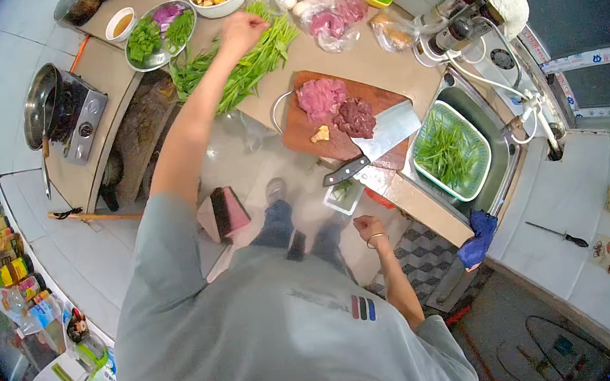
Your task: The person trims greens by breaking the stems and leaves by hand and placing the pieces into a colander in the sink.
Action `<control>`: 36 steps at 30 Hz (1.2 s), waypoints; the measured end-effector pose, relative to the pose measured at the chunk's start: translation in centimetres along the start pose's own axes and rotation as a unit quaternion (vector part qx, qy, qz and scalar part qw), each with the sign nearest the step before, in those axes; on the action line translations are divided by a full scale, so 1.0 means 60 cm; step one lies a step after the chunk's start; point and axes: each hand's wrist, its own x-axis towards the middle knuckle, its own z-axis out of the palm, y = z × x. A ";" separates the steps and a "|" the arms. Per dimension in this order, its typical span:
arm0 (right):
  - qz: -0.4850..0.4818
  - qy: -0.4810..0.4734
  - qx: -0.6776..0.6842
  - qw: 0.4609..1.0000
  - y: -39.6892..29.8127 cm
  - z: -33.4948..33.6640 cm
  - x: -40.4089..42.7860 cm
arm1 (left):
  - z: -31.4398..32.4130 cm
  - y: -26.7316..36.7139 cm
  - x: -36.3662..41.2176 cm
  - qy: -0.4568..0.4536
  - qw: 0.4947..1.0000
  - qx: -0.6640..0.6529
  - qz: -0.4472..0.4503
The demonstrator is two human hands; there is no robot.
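My left hand reaches over a heap of long green leafy stalks on the counter, fingers bent together; whether they grip a stalk is hidden. My right hand, with a bangle at the wrist, hangs low near my body, its fingers curled and nothing seen in them. Ahead lies a wooden cutting board. It bears pale pink sliced meat, a darker meat pile and a small yellowish piece. A cleaver rests across the board, its black handle over the near edge.
Left of the greens is a metal plate of chopped vegetables, beside a sauce bowl and a white bowl. Bagged food lies behind. The sink holds a basket of cut greens. A pan sits on a stove.
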 end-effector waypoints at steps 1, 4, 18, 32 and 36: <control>0.042 0.001 0.049 0.998 -0.016 0.000 -0.006 | 0.013 0.009 0.015 -0.001 1.000 -0.004 0.002; 0.048 -0.003 0.071 0.996 -0.075 -0.033 -0.017 | 0.044 0.032 0.043 -0.040 0.994 0.098 -0.010; -0.050 -0.151 0.075 0.984 -0.267 -0.242 -0.043 | -0.304 0.196 0.012 0.053 0.932 -0.355 -0.049; -0.289 0.227 0.341 0.865 -0.528 -0.557 -0.033 | -0.306 0.365 -0.132 -0.044 0.767 -0.640 0.008; -0.299 0.265 0.391 0.829 -0.532 -0.573 -0.033 | -0.271 0.410 -0.166 -0.084 0.756 -0.649 -0.006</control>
